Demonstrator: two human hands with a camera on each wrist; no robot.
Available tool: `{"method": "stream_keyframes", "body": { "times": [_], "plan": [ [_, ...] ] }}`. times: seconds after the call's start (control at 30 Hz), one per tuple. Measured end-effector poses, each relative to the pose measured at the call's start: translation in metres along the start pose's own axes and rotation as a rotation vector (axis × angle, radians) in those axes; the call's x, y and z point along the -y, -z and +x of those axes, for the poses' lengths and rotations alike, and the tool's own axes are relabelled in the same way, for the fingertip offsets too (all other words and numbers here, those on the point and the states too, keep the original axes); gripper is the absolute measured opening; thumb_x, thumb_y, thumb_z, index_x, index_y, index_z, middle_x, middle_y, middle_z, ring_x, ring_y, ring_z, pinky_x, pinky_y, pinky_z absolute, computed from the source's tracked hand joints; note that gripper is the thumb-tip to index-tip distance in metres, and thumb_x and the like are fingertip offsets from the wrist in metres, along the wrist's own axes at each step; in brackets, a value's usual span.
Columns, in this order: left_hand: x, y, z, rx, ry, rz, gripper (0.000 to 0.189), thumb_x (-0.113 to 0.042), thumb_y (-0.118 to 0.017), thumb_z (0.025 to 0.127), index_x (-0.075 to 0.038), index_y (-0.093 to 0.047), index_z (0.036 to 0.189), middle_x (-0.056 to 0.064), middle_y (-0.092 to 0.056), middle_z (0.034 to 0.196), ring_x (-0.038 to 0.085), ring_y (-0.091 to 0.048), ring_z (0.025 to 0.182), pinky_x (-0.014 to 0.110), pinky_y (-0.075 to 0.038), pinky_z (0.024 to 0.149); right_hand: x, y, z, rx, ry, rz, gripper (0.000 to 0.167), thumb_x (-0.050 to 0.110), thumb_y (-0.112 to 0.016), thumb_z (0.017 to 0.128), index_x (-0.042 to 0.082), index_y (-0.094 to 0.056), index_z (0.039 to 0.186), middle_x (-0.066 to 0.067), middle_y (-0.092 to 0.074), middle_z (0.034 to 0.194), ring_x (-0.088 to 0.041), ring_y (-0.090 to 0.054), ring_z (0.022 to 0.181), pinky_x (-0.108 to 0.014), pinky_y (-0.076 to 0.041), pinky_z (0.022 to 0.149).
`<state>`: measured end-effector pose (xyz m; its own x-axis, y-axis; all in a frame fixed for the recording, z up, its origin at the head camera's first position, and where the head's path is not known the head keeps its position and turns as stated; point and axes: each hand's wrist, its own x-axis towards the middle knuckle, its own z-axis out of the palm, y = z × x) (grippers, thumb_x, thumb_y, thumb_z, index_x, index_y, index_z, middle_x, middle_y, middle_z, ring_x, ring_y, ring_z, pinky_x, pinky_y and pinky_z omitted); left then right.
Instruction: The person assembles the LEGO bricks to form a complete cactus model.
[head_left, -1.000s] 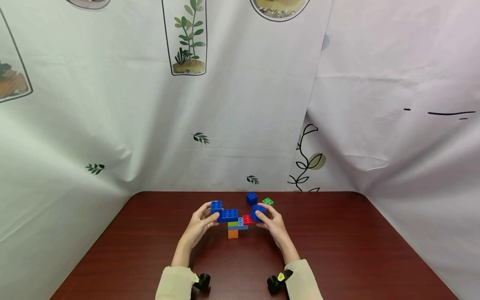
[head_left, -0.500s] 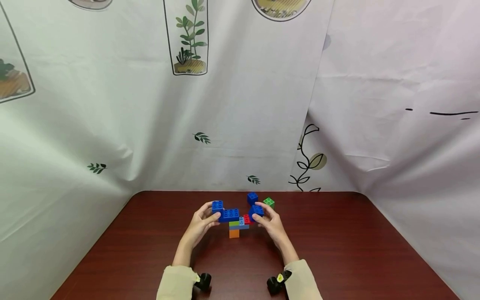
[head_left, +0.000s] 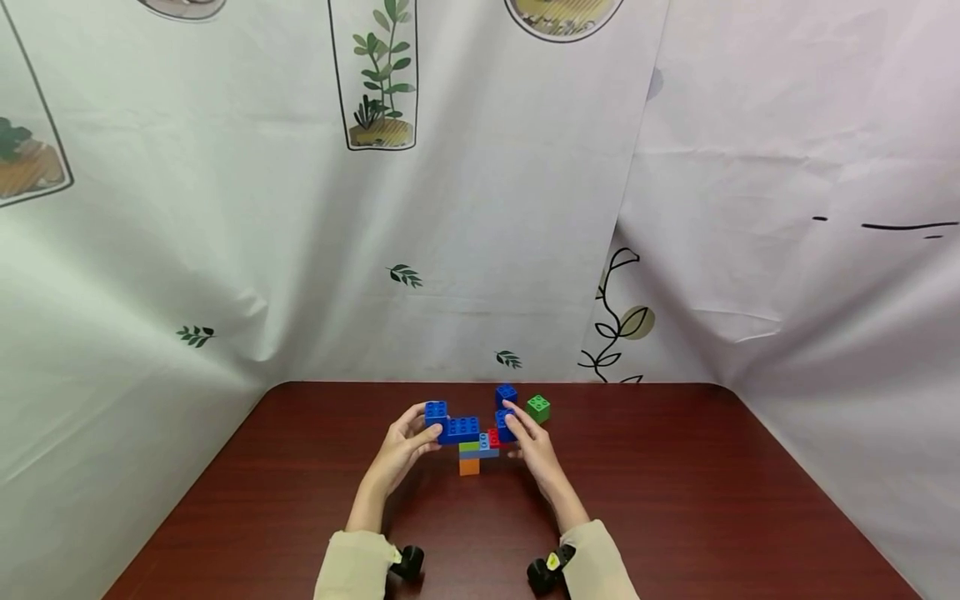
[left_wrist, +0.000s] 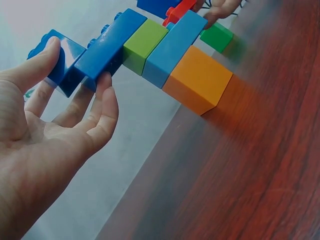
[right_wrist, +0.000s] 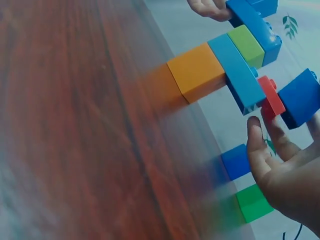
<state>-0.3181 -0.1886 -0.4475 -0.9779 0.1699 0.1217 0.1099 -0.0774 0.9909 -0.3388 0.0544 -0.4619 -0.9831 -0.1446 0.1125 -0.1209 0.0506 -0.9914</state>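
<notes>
The right edge of the right wrist view cuts off much of my right hand (head_left: 536, 446), and in the head view its far fingers are lost behind the right-end blue block (right_wrist: 301, 97), so I can't tell whether that block is pressed fully onto the red brick (right_wrist: 272, 97) beside it. The top edge of the left wrist view trims the same block, and in the head view my right fingertips overlap the lower part of the loose blue block (head_left: 506, 392); the green block (head_left: 538, 407) sits near it. My left hand (head_left: 397, 454) is clamped on the left-end blue block (left_wrist: 67, 57), thumb across it, other fingers under the long blue brick (left_wrist: 107, 45), so the built piece reaches rightward from that grip, at the lower middle of the head view. My right fingers and thumb close about the right-end blue block, more fingers lying beneath the red brick. Between my hands the lime brick (left_wrist: 145, 46), light blue brick (left_wrist: 172, 50) and orange block (left_wrist: 197, 80) step down to the table (head_left: 480, 533). Studs face up in the head view; the long blue brick's long axis runs left to right there, and upper right to lower left in the left wrist view, the light blue brick parallel to it.
</notes>
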Motion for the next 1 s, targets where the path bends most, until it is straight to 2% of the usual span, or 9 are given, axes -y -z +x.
{"method": "stream_keyframes", "body": {
  "times": [0.1, 0.23, 0.3, 0.4, 0.6, 0.8, 1.0],
  "plan": [
    [0.0000, 0.0005, 0.0001, 0.004, 0.001, -0.001, 0.047, -0.014, -0.058, 0.098, -0.004, -0.040, 0.141, 0.013, -0.057, 0.129, 0.018, -0.059, 0.106, 0.031, -0.053, 0.092, -0.0001, -0.0027, 0.0006, -0.016, -0.038, 0.044, 0.049, 0.039, -0.049, 0.102, 0.013, -0.048, 0.144, -0.019, -0.059, 0.128, -0.012, -0.059, 0.075, -0.025, -0.052, 0.066],
    [0.0002, 0.0012, 0.0005, 0.006, 0.000, 0.001, 0.047, -0.014, -0.057, 0.098, -0.004, -0.040, 0.141, 0.013, -0.057, 0.129, 0.017, -0.059, 0.105, 0.033, -0.053, 0.092, -0.0002, -0.0052, 0.0012, -0.025, -0.056, 0.120, 0.050, 0.037, -0.052, 0.101, 0.003, -0.050, 0.137, -0.008, -0.062, 0.097, -0.010, -0.059, 0.067, -0.022, -0.052, 0.062],
    [0.0001, 0.0015, 0.0008, 0.009, -0.002, 0.005, 0.047, -0.015, -0.057, 0.099, -0.004, -0.040, 0.141, 0.015, -0.056, 0.131, 0.017, -0.059, 0.105, 0.034, -0.052, 0.094, 0.0006, -0.0062, 0.0008, -0.032, -0.049, 0.142, 0.048, 0.036, -0.055, 0.100, 0.001, -0.051, 0.132, -0.002, -0.061, 0.093, -0.010, -0.059, 0.067, -0.022, -0.052, 0.063],
    [-0.0001, 0.0014, 0.0015, 0.009, -0.002, 0.006, 0.046, -0.015, -0.057, 0.099, -0.005, -0.040, 0.141, 0.016, -0.056, 0.132, 0.017, -0.060, 0.105, 0.035, -0.052, 0.094, 0.0016, -0.0071, 0.0009, -0.068, -0.021, 0.141, 0.042, 0.032, -0.056, 0.099, -0.001, -0.053, 0.125, 0.000, -0.060, 0.092, -0.010, -0.061, 0.065, -0.023, -0.055, 0.063],
    [0.0004, 0.0002, 0.0022, 0.018, -0.001, -0.002, 0.047, -0.015, -0.057, 0.099, -0.005, -0.040, 0.142, 0.011, -0.056, 0.128, 0.018, -0.060, 0.104, 0.029, -0.053, 0.090, 0.0015, -0.0019, 0.0002, -0.152, 0.010, 0.116, 0.040, 0.026, -0.057, 0.099, -0.004, -0.057, 0.124, -0.003, -0.061, 0.090, -0.012, -0.063, 0.058, -0.034, -0.060, 0.063],
    [0.0014, 0.0005, 0.0020, 0.019, 0.002, -0.007, 0.046, -0.014, -0.056, 0.099, -0.004, -0.040, 0.141, 0.012, -0.056, 0.127, 0.018, -0.059, 0.104, 0.027, -0.054, 0.088, 0.0021, 0.0022, -0.0013, -0.106, -0.010, 0.089, 0.042, 0.028, -0.057, 0.099, -0.003, -0.055, 0.128, -0.006, -0.063, 0.096, -0.010, -0.064, 0.063, -0.031, -0.060, 0.066],
    [0.0007, 0.0013, 0.0006, 0.018, 0.009, 0.000, 0.047, -0.015, -0.057, 0.099, -0.004, -0.040, 0.142, 0.017, -0.054, 0.133, 0.019, -0.059, 0.106, 0.028, -0.054, 0.090, 0.0006, -0.0006, -0.0007, -0.060, -0.029, 0.143, 0.039, 0.024, -0.054, 0.100, -0.004, -0.052, 0.126, -0.009, -0.059, 0.097, -0.010, -0.061, 0.065, -0.023, -0.056, 0.062]
  ]
}}
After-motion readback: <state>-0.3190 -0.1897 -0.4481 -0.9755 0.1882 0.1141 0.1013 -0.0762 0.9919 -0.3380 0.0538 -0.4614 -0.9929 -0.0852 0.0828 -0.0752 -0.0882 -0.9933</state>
